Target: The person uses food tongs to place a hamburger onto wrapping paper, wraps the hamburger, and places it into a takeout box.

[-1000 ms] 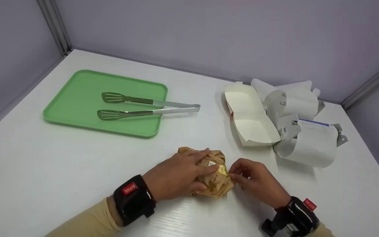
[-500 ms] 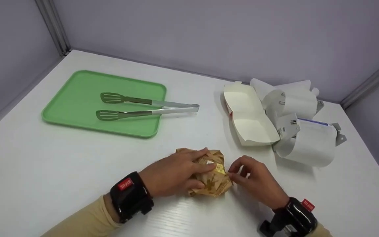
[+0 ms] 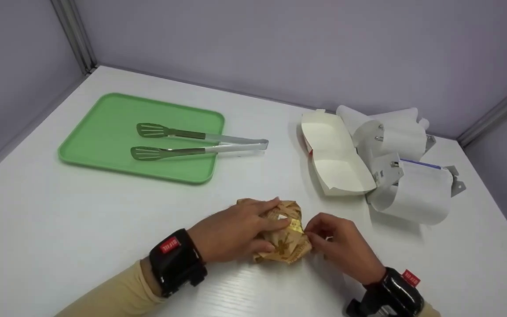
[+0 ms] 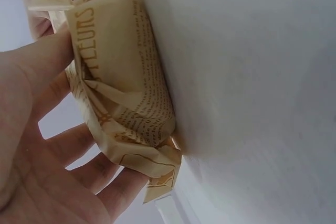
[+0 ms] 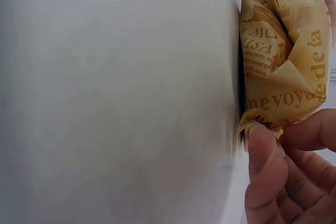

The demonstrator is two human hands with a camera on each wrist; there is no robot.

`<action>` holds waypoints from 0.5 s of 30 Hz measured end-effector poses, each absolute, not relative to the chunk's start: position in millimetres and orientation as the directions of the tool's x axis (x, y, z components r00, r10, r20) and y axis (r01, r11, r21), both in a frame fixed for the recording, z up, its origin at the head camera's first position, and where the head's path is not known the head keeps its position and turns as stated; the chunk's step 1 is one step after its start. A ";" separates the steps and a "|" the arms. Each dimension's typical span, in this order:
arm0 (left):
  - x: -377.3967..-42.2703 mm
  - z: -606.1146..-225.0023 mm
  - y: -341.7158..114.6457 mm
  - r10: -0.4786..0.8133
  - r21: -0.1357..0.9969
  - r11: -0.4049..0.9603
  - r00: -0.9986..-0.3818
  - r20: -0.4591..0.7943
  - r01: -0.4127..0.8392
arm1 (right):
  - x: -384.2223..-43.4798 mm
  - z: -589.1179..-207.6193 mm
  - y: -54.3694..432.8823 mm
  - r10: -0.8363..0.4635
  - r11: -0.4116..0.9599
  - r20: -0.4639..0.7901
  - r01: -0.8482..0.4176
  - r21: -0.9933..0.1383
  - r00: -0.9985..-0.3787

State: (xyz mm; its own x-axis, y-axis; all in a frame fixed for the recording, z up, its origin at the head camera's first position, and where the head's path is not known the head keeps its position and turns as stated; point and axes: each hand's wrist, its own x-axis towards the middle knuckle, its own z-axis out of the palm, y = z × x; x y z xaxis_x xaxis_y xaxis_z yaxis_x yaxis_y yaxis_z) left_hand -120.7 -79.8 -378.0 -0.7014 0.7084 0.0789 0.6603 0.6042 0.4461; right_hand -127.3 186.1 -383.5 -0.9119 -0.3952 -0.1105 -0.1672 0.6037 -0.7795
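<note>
A small bundle in brown printed wrapping paper (image 3: 283,244) lies on the white table, with a yellow and white label on top. My left hand (image 3: 231,231) rests across its top from the left, the fingers spread and fairly straight. In the left wrist view the thumb and fingers press on the paper's upper face (image 4: 113,51). From the right, my right hand (image 3: 343,244) pinches the paper's edge between thumb and fingers. The right wrist view shows this pinch low on a folded corner (image 5: 257,119). What is inside the paper is hidden.
Metal tongs (image 3: 236,147) with slotted heads lie partly on a green tray (image 3: 95,136) at the back left. An unfolded white carton (image 3: 341,169) lies to the right of them. Beside it are two white paper rolls (image 3: 425,189) on metal holders. Walls (image 3: 280,53) enclose the table.
Very little differs. The right hand stays pinched on the paper edge and its wrist has dropped slightly; the left hand stays on top of the bundle.
</note>
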 end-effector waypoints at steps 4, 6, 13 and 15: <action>-121.0 -377.0 -79.7 0.706 0.452 0.606 -0.705 0.075 0.655 | -126.6 -382.3 184.6 -0.373 0.583 -0.150 -0.106 -0.806 -0.916; -121.2 -376.8 -79.7 0.707 0.451 0.604 -0.703 0.078 0.657 | -126.4 -381.6 183.4 -0.365 0.567 -0.163 -0.080 -0.820 -0.917; -120.6 -376.9 -79.9 0.716 0.439 0.596 -0.693 0.089 0.672 | -124.8 -379.3 176.3 -0.343 0.514 -0.196 -0.010 -0.858 -0.919; -120.6 -377.4 -80.0 0.719 0.431 0.593 -0.688 0.095 0.680 | -124.3 -379.5 174.3 -0.332 0.492 -0.213 0.024 -0.870 -0.919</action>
